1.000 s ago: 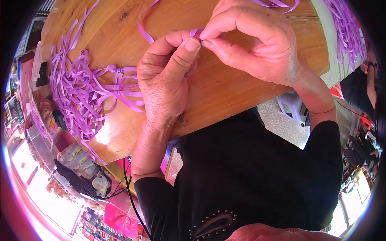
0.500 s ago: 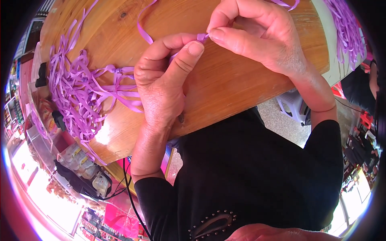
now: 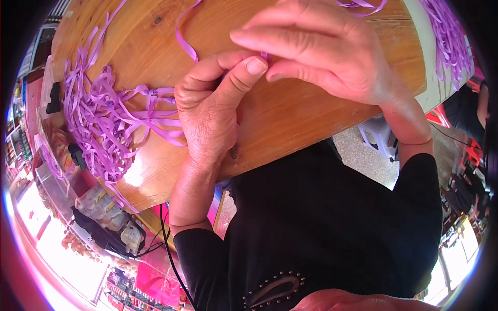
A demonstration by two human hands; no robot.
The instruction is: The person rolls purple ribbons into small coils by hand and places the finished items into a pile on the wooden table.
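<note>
Between its thumb and forefinger, my left hand (image 3: 212, 98) pinches a narrow purple ribbon (image 3: 182, 37). A small bit of the ribbon sticks up past the fingertips. One length of it trails away over the table toward the far edge. My right hand (image 3: 324, 54) is just above and right of that pinch, its fingers stretched out and thumb apart, slightly blurred. Its fingers partly cover the ribbon's end. To the left of my left hand lies a tangled heap of knotted purple ribbons (image 3: 104, 122), with several strands running under my wrist.
The work surface is a wooden table (image 3: 290, 122) with a curved near edge. More purple ribbons (image 3: 446, 41) hang over a pale surface at the far right. A light plastic stool (image 3: 378, 137) stands below the table. At lower left are clear packages (image 3: 111, 220) and a black cable (image 3: 167, 243).
My right hand has let go of the ribbon's end and swung left over the pinch, its fingers now stretched out. My left hand keeps its hold, barely moved.
</note>
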